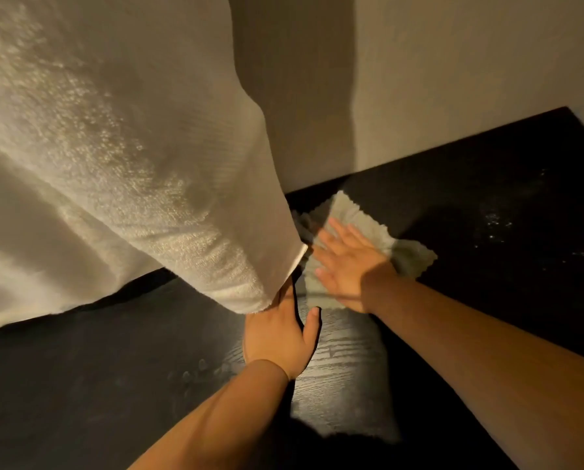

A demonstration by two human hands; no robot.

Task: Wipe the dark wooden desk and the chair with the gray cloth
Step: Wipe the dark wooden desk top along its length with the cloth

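Where the dark wooden desk (487,283) meets a beige wall (470,79), the gray cloth (351,213) lies flat on the desktop near its back edge. The right hand (346,266) presses on it, fingers straight and spread. The left hand (277,337) reaches under the hem of a white terry towel (114,164) hanging over the desk. Its thumb sticks out and its fingers are hidden, so its grip cannot be told.

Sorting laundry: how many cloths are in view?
2: the gray cloth under the right hand on the desk; the white towel at left, its edge over the left hand.
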